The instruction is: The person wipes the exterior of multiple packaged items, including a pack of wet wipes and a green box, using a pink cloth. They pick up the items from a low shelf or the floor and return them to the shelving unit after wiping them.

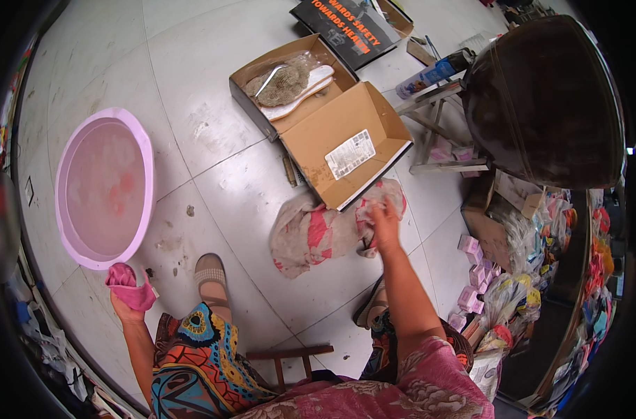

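Observation:
My left hand [128, 308] holds a bunched pink cloth [139, 292], just below the near rim of a lilac plastic basin [149, 209]. Cloudy water fills the basin, with a blurred reddish patch in it. Over on the right, my right hand [386, 222] reaches down onto a stained grey rag with pink patches [318, 235], spread on the tiled floor. Its fingers are blurred against the rag, and whether they grip it cannot be told. The rag's upper edge meets the corner of an open cardboard shoebox lid [318, 136].
An open shoebox [239, 97] holds white insoles [297, 99] and a brownish mesh bundle [284, 84]. Behind it lies a black printed box [344, 31]. At right stand a dark brown padded seat [543, 105], a spray can [428, 77] and small pink boxes [470, 298].

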Tool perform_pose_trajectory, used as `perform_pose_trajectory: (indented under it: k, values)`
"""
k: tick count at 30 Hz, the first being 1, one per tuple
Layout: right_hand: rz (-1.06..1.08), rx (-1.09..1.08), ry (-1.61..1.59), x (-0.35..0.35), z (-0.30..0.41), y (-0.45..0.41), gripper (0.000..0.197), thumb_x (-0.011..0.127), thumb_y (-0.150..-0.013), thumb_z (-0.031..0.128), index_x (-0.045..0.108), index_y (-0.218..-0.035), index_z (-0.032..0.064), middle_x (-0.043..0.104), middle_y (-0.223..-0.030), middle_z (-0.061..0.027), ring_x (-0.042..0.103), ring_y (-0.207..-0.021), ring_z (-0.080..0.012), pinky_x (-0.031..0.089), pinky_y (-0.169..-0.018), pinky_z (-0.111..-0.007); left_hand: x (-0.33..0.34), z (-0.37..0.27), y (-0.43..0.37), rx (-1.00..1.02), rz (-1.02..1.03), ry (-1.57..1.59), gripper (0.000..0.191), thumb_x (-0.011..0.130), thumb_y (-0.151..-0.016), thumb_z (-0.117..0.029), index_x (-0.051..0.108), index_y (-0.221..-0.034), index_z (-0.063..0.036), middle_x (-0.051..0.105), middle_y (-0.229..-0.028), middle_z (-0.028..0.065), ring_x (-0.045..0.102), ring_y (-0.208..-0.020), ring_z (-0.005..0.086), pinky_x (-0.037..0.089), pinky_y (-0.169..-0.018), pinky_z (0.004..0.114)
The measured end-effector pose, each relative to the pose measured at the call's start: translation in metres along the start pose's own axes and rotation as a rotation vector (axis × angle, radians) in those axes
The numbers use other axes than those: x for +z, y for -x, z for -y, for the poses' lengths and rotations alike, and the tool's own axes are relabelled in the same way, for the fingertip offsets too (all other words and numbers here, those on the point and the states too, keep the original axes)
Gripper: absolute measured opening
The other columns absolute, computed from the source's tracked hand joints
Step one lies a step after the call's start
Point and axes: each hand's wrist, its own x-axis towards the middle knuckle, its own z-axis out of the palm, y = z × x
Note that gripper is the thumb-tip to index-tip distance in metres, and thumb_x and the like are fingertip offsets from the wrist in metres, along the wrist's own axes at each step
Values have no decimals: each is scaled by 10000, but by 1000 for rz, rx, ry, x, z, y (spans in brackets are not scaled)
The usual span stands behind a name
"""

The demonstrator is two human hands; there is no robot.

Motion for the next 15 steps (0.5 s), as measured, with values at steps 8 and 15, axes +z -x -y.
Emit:
perform_pose_trajectory:
  k: [8,15]
  values:
    - [41,349,-476,92,10,4,304,518,-920,158,446,-1190,36,584,-1099,-161,644,-841,-262,579,-593,-308,30,-20,-19,-67,85,-199,268,522,-919,-323,603,-936,-68,630,-884,58,607,-800,196,518,-762,330]
    - [-69,281,-403,57,17,-37,256,475,-907,124,465,-1137,11,619,-965,-163,671,-726,-276,581,-515,-287,43,-29,-28,-189,366,-304,455,525,-902,-437,525,-588,-109,524,-553,47,527,-546,183,456,-526,303]
